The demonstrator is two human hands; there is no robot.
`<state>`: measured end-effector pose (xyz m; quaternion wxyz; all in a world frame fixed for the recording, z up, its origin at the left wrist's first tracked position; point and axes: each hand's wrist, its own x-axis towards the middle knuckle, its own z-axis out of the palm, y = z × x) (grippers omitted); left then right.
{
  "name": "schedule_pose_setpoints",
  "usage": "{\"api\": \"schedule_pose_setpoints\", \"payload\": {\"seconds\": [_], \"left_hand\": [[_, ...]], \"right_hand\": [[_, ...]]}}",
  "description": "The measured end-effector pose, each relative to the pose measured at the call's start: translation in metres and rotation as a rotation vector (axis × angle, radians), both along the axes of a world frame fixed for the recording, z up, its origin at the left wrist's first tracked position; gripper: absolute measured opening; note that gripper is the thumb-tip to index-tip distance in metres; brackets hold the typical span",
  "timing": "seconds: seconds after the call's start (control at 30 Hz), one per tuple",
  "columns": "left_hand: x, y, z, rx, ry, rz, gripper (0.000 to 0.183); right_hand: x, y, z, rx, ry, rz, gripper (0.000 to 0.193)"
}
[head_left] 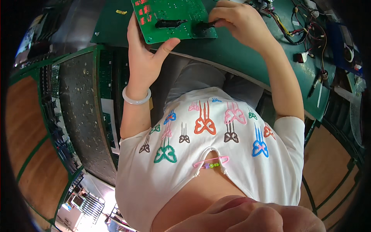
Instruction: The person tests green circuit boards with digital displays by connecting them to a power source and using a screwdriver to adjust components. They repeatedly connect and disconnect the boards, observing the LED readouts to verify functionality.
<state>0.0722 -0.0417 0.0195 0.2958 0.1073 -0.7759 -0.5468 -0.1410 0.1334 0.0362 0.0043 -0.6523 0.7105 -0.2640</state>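
My left hand holds a green circuit board by its left and near edges, tilted up over the workbench, with the thumb along the near edge. Red segments glow at the board's upper left. A long black part lies across its middle. My right hand is closed in a pinch on a slim black tool, whose dark end meets the board near its right side. Whether that end is a brush or a tip I cannot tell. The board's far edge is cut off by the picture.
The green workbench spreads ahead. On its right lie tangled cables, a red-and-white connector and a black pen-like tool. A small yellow piece lies at the far left. A rack with upright green boards stands at my left.
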Motion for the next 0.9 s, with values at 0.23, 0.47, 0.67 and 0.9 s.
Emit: {"api": "schedule_pose_setpoints", "payload": {"seconds": [0.23,0.47,0.67,0.9], "left_hand": [[-0.007,0.007,0.002,-0.032,0.089,0.001,0.092],[-0.01,0.006,0.013,-0.1,0.035,0.027,0.095],[-0.014,0.006,0.009,-0.137,0.064,0.062,0.106],[-0.016,-0.001,0.014,-0.144,0.088,-0.03,0.093]], "right_hand": [[0.004,-0.005,0.005,0.055,0.078,-0.056,0.01],[0.004,-0.009,0.0,0.035,0.024,-0.038,0.01],[0.0,-0.014,-0.007,0.109,0.073,-0.043,0.008],[0.004,-0.012,-0.008,0.089,-0.047,-0.135,0.032]]}}
